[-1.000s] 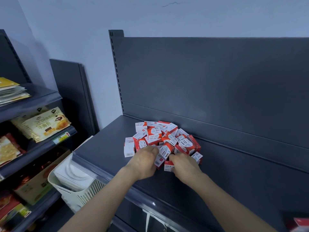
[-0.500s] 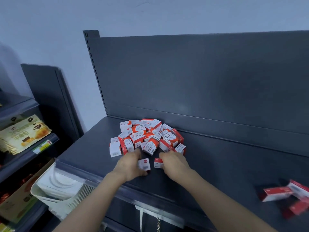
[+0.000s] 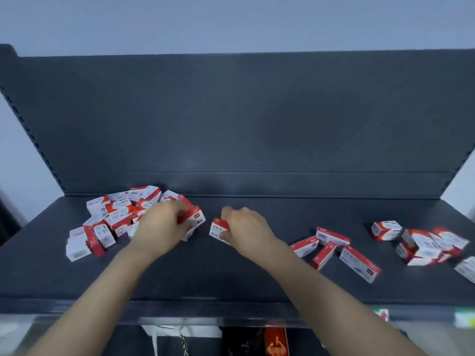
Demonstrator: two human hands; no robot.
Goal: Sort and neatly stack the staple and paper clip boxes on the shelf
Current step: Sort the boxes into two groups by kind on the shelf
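Your left hand [image 3: 162, 227] is gripping 1 box [image 3: 196, 218] at the pile's [image 3: 115, 214] edge, your right hand [image 3: 246, 229] pinching a second box [image 3: 218, 228] beside it, mid-shelf [image 3: 231, 273]. Both are looking light and stiff; pinch across opposite faces.

24/6 on white-and-red box [image 3: 218, 230] at centre, other print blurred

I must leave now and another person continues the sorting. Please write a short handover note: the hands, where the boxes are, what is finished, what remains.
Left hand: grips a red-and-white box at the right edge of the big pile.
Right hand: pinches a small box just right of that.
Elsewhere on the shelf: a loose group mid-right and a far-right heap.
Done: no neat stack is visible yet.
Left: sort all boxes by kind and stack them.
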